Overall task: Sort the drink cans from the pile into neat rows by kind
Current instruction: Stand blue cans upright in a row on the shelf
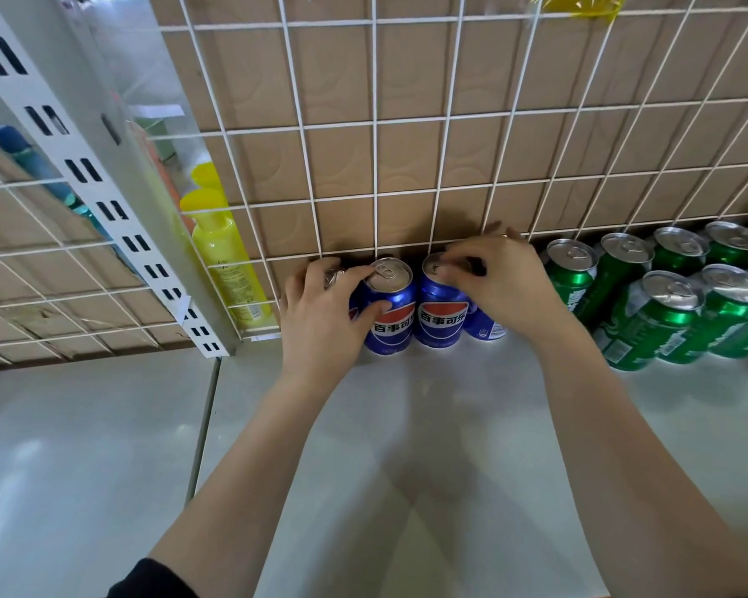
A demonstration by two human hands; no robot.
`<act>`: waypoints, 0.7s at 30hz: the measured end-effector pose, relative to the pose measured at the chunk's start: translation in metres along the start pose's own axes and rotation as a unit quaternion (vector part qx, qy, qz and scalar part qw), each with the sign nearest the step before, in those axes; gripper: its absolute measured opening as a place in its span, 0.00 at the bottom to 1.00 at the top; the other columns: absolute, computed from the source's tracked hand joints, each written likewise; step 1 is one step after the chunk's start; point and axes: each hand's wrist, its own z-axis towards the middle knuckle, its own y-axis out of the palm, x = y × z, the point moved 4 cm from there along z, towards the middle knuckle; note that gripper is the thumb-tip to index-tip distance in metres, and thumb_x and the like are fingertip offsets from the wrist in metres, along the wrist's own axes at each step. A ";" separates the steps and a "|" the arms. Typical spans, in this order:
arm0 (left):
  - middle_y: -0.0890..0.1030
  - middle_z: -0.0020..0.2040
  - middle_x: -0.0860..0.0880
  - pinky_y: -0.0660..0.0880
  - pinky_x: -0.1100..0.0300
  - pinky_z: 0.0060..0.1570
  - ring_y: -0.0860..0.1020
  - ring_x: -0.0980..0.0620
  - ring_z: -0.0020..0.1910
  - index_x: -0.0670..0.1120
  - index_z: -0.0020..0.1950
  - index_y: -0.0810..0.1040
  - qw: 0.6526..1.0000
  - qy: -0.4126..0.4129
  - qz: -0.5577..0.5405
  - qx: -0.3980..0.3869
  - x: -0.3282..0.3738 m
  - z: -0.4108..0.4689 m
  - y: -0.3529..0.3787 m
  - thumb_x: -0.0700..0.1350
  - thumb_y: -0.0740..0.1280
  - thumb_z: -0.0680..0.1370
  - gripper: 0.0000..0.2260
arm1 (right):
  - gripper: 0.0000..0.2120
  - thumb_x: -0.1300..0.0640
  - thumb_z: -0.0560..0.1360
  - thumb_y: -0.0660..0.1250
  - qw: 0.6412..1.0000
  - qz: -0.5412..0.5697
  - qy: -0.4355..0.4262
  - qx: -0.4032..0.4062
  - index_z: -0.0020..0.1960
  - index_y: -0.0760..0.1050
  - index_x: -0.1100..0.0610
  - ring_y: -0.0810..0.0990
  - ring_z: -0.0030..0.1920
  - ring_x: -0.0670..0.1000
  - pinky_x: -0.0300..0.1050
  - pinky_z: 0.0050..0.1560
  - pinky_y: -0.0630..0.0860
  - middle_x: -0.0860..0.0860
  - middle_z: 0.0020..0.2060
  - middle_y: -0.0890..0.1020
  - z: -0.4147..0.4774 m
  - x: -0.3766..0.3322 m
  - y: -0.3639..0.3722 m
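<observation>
Squaring the blue row, it seems: left grip (320,312) clasps one blue aluminium can (393,323), right grip (497,287) pinches the neighbouring can (439,321) by its top; next, nudge both flush.

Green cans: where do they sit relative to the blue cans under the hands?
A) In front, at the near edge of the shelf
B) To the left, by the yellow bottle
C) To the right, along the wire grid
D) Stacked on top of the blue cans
C: the green cans are clustered to the right of the blue cans, beyond the right hand.
</observation>
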 end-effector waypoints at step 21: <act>0.79 0.57 0.45 0.68 0.35 0.58 0.74 0.38 0.58 0.47 0.56 0.80 0.995 0.097 0.004 0.032 0.051 0.001 0.012 0.51 0.67 0.71 0.16 | 0.17 0.45 0.67 0.73 0.994 -0.051 0.093 -0.008 0.49 0.78 0.57 0.74 0.49 0.56 0.44 0.46 0.69 0.56 0.52 0.72 0.000 0.047 -0.014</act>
